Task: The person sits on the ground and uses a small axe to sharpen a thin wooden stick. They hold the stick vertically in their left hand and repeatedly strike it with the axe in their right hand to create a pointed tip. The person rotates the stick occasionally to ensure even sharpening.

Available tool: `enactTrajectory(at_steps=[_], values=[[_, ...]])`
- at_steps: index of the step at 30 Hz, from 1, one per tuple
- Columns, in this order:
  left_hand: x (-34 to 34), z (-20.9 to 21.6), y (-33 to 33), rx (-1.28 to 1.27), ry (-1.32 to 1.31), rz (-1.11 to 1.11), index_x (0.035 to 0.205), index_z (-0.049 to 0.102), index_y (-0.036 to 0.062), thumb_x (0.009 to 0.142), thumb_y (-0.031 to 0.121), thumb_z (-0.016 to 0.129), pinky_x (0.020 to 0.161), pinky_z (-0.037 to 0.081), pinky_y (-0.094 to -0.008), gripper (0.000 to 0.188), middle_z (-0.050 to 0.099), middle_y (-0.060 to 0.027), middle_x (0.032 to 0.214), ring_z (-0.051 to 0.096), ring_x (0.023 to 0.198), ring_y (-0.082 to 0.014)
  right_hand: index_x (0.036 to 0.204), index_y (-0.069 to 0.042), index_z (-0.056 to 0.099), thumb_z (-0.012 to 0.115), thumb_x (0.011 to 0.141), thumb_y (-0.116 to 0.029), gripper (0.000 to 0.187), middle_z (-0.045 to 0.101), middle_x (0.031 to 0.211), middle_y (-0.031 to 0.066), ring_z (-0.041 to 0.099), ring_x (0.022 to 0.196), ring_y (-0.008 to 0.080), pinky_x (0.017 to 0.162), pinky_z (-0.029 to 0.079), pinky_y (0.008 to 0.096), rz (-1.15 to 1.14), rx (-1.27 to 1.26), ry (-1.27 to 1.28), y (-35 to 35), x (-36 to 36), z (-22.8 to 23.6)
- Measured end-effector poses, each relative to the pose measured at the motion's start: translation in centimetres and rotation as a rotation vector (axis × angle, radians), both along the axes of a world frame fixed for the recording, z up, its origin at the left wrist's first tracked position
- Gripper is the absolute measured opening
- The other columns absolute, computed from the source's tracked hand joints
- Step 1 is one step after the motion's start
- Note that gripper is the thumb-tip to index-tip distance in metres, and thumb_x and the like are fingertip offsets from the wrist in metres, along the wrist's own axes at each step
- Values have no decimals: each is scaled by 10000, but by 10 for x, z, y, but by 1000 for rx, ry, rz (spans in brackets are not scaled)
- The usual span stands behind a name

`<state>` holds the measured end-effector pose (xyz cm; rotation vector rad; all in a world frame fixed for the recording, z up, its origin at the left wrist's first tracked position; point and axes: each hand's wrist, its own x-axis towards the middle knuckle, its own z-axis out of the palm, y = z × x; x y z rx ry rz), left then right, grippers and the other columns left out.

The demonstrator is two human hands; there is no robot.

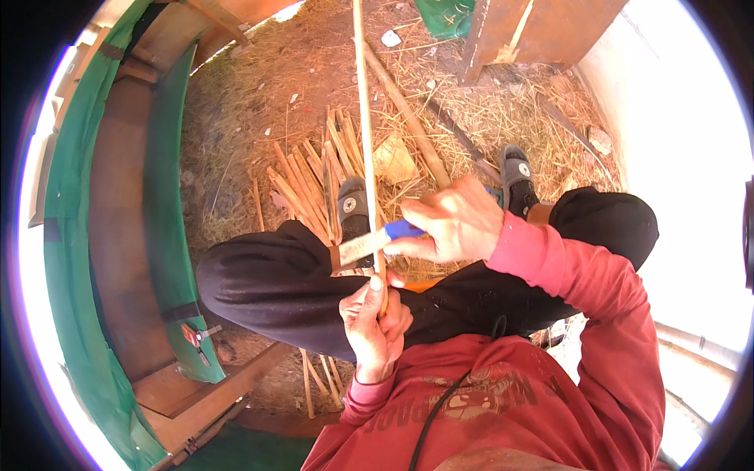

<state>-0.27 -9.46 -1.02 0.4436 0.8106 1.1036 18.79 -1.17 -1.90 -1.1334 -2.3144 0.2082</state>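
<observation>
My left hand (373, 320) is closed round the lower end of a long, thin pale wooden strip (366, 118), thumb on top. The strip runs from my lap up past the far edge of the view. In my right hand (455, 224) is a knife (363, 248) with a blue handle and a broad, pale, stained blade. The blade lies across the strip, a little above my left hand. Whether its edge bites into the wood cannot be made out.
Several split wooden strips (302, 184) lie fanned out beyond my left foot. A pole (404, 114) rests on the straw-strewn ground, near a flat yellowish piece (394, 159). Green sheeting (166, 212) lines the left side; a brown wooden panel (542, 31) stands far right.
</observation>
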Motion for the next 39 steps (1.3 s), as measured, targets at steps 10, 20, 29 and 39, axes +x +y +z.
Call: enactTrajectory(at_steps=[10, 20, 29, 39], values=[[-11, -11, -7, 17, -5, 72, 976, 581, -98, 989, 237, 492, 367, 140, -226, 347, 305, 50, 458, 209, 349, -24, 750, -27, 609, 512, 946, -424, 454, 553, 556, 182, 582, 483, 309, 453, 440, 400, -638, 122, 197, 68, 83, 55], [3, -7, -2, 114, 178, 61, 1023, 602, -85, 972, 176, 528, 377, 148, -225, 276, 344, 34, 460, 226, 367, -28, 678, -74, 548, 677, 832, -403, 386, 538, 546, 71, 552, 452, 295, 417, 400, 396, 75, -81, 133, -1, 4, -3], [0, -7, -32, 301, 112, -158, 991, 598, -108, 967, 168, 543, 375, 195, -225, 283, 361, 48, 484, 255, 379, -29, 701, -37, 615, 357, 961, -555, 634, 531, 481, 135, 548, 425, 286, 434, 451, 418, -755, -51, 123, 87, 79, -8], [-1, 3, -3, 132, 59, 21, 944, 537, -83, 1030, 283, 383, 347, 158, -229, 407, 322, 26, 447, 210, 345, -36, 715, -70, 552, 632, 863, -419, 388, 500, 514, 98, 539, 438, 292, 422, 381, 396, 22, -145, 191, 13, 13, 18]])
